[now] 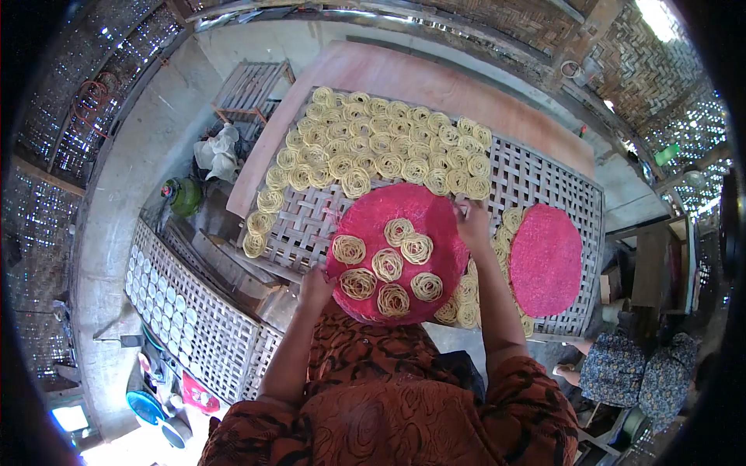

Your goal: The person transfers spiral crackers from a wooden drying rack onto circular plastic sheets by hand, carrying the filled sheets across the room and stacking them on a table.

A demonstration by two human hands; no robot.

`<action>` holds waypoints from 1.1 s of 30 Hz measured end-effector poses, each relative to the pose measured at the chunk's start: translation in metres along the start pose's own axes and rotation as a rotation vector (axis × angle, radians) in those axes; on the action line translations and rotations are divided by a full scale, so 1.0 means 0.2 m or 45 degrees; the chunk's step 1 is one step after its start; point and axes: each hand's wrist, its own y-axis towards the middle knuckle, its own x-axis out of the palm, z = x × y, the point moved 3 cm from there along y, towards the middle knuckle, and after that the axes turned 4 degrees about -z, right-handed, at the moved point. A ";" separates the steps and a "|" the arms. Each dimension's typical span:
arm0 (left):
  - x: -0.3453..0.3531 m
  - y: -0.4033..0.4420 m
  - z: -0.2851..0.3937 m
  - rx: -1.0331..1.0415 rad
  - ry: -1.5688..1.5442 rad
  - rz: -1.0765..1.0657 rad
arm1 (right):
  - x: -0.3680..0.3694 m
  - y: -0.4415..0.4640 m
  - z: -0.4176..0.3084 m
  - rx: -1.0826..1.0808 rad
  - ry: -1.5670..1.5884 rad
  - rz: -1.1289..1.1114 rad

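A round pink tray (365,216) is held in front of my body, with several coiled noodle nests (387,265) lying on it. My left hand (315,290) grips its lower left edge, and my right hand (472,223) grips its upper right edge. Beneath and beyond it is a woven bamboo rack (299,225), where rows of pale yellow nests (381,143) cover the far left part. A second pink round tray (546,260) rests on the rack's right side, beside more nests (466,299) that my right forearm partly covers.
Another woven rack (221,342) with round white pieces (159,299) stands at the lower left. A green gas cylinder (183,196) and a wooden stand (252,87) are at the left. A person in patterned clothing (614,371) is at the lower right.
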 end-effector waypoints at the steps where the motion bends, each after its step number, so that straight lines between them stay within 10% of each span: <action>1: 0.01 0.00 0.00 0.000 0.000 -0.005 | 0.04 0.02 -0.03 -0.093 0.109 -0.158; 5: 0.01 -0.02 0.00 0.030 0.039 0.107 | 0.27 -0.04 -0.28 -0.079 0.180 -0.658; 9: -0.05 -0.04 0.05 -0.066 -0.277 0.150 | 0.37 -0.08 -0.42 -0.420 -0.140 -0.259; 11: -0.03 -0.03 0.03 -0.058 -0.290 0.184 | 0.42 -0.06 -0.42 -0.140 0.353 -0.696; 19: 0.01 0.00 0.05 0.080 -0.402 0.232 | 0.42 -0.04 -0.59 0.029 0.853 -0.768; 24: 0.11 0.07 -0.07 0.044 -0.684 0.147 | 0.36 0.05 -0.50 -0.097 0.321 -0.750; 30: 0.09 0.03 -0.01 0.098 -1.054 0.167 | 0.21 0.93 0.10 0.089 0.011 -0.010; 33: 0.20 0.09 -0.19 -0.037 -1.056 0.088 | 0.21 1.15 0.12 0.020 -0.005 -0.291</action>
